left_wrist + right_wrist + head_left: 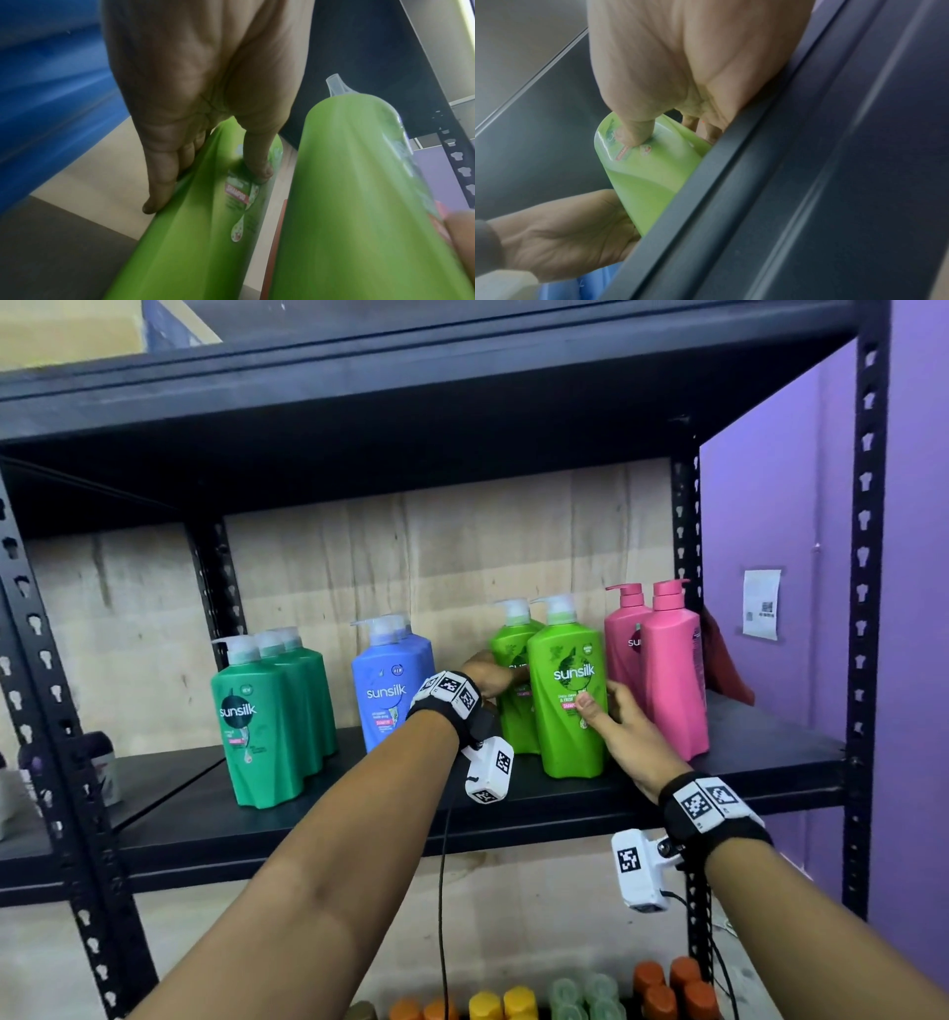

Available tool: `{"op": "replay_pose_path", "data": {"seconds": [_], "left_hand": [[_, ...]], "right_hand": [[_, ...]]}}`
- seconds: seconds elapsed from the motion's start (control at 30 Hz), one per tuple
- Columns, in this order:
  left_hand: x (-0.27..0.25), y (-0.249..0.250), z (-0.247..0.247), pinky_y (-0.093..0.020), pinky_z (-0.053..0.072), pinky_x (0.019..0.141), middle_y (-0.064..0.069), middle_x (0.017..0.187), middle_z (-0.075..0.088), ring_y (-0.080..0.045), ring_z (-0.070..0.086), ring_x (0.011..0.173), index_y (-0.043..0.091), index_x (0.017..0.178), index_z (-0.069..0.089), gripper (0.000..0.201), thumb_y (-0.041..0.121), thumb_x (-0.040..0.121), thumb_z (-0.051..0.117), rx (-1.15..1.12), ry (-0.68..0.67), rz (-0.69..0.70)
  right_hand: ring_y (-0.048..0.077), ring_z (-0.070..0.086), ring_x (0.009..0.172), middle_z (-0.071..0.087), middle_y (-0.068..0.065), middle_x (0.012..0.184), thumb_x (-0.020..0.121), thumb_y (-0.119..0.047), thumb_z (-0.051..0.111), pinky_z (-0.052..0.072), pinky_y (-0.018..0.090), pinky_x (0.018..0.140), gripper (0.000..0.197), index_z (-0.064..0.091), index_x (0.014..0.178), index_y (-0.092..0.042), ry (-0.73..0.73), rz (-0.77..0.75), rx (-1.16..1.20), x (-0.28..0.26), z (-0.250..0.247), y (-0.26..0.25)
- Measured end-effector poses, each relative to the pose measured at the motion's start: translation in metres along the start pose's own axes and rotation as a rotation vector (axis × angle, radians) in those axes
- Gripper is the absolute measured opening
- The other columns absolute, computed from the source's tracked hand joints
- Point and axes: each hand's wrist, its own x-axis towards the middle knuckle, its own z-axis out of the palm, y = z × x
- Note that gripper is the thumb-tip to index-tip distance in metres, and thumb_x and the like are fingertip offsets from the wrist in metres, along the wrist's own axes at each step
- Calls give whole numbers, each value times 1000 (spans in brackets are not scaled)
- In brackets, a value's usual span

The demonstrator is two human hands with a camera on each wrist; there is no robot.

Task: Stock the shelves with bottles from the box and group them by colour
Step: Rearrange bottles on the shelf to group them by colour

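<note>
Two light green pump bottles stand on the black shelf [359, 814], between blue and pink ones. My left hand [488, 677] grips the rear light green bottle [513, 654]. In the left wrist view its thumb [259, 162] lies on the label and its fingers [159, 182] wrap the far side of that bottle [200, 233]. My right hand [611, 716] holds the front light green bottle [565, 742]. Its thumb [634, 132] presses the label of this bottle [649, 178], and its fingers curl round the right side next to the pink bottles.
Three dark green bottles [267, 721] stand at the left, blue ones [390, 690] beside them, two pink ones [667, 670] at the right. A red cloth [729, 660] lies behind the pink pair. Small bottles with orange and yellow caps [503, 1004] fill the shelf below.
</note>
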Motion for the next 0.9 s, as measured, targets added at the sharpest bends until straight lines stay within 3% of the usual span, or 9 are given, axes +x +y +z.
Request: {"op": "replay_pose_path", "data": {"seconds": [0.23, 0.4, 0.6, 0.77, 0.9], "left_hand": [[0, 1, 2, -41, 54, 95, -15, 126, 67, -28, 66, 112, 6, 124, 66, 38, 33, 98, 65, -24, -21, 7], [0, 5, 2, -46, 52, 100, -23, 128, 65, -35, 64, 116, -1, 125, 64, 37, 27, 103, 57, 37, -55, 22], [-1, 7, 4, -34, 50, 90, -24, 128, 64, -26, 63, 100, -2, 125, 63, 37, 26, 103, 54, 37, -49, 38], [0, 7, 6, -43, 50, 103, -23, 133, 61, -32, 62, 117, -2, 129, 60, 35, 21, 105, 49, 60, -26, 18], [1, 5, 6, -38, 50, 99, -21, 135, 61, -20, 55, 99, -2, 135, 58, 42, 21, 100, 58, -1, 51, -23]], "right_hand": [[-6, 67, 105, 70, -23, 118, 66, -87, 66, 49, 27, 96, 62, 49, 119, -60, 5, 12, -5, 2, -2, 3], [-5, 67, 107, 69, -20, 120, 64, -88, 67, 48, 27, 96, 76, 50, 128, -50, 8, 4, -1, 2, -1, 3], [0, 66, 111, 68, -15, 125, 66, -86, 67, 47, 28, 100, 89, 47, 138, -39, 0, -5, -1, -1, -1, -1], [3, 66, 113, 67, -11, 127, 77, -73, 64, 48, 30, 103, 76, 46, 139, -34, -9, -6, -7, -3, 0, -3], [3, 65, 115, 66, -12, 129, 72, -81, 66, 47, 31, 105, 83, 48, 139, -34, 5, -14, 8, -2, 0, -2]]}}
